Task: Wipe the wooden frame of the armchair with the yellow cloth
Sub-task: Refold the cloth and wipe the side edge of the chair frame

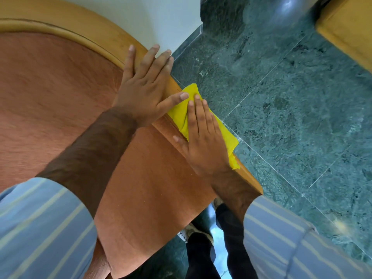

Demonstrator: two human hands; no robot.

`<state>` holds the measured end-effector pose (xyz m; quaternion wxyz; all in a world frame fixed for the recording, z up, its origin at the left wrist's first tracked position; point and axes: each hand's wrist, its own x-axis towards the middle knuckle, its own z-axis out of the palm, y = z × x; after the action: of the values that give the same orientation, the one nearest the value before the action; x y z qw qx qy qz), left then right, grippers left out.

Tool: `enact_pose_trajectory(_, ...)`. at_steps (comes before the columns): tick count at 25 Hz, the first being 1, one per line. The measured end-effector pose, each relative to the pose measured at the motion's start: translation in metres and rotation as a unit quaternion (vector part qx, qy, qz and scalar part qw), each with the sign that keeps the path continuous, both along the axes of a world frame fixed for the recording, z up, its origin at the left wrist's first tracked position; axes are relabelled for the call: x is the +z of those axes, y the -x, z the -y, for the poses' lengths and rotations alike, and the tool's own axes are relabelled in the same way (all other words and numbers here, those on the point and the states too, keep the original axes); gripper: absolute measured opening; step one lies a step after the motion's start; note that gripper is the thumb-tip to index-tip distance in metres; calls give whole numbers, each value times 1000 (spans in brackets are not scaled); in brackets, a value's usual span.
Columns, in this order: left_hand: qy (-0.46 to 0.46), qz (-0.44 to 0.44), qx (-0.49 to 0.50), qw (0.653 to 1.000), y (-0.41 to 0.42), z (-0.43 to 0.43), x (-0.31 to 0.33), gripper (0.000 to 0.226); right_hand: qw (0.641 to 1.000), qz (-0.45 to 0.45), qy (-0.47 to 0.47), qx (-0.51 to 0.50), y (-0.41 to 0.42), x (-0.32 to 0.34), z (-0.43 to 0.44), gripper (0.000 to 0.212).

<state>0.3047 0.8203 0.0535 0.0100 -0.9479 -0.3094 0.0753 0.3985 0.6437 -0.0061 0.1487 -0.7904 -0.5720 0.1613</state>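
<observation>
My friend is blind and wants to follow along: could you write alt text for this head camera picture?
Seen from above, a person's right hand presses a yellow cloth flat on the wooden frame of an armchair, while the left hand rests open on the frame just beyond it. The chair's upholstery is reddish, the floor green marble, the sleeves blue striped.
</observation>
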Motion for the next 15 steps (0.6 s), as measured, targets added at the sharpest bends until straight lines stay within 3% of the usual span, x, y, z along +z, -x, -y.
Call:
enact_pose_trajectory(3, 25, 89, 51, 994, -1, 15, 3, 93, 977, -191, -49, -86, -24, 6, 19, 90)
enact_pose_trajectory(5, 1, 197, 90, 976, 3, 46, -2, 79, 939, -274, 29, -209, -52, 6, 40, 89)
enact_pose_trajectory(7, 34, 291, 190, 937, 2, 84, -11, 64, 893, -338, 138, -264, -73, 5, 60, 66)
enact_pose_trajectory(8, 84, 333, 271, 899, -3, 102, -14, 60, 873, -379, 141, -274, -78, 3, 67, 44)
enact_pose_trajectory(10, 196, 407, 452, 769, -17, 121, -18, 57, 854, -428, 100, -278, -79, 4, 71, 19)
enact_pose_trajectory(12, 297, 451, 579, 611, -27, 126, -20, 53, 852, -442, 57, -274, -77, 8, 71, 19)
enact_pose_trajectory(13, 338, 469, 599, 554, -31, 126, -20, 49, 856, -442, 38, -267, -77, 12, 70, 19)
enact_pose_trajectory(15, 391, 509, 589, 491, -24, 127, -12, 39, 849, -467, 10, -248, -74, 26, 65, 22)
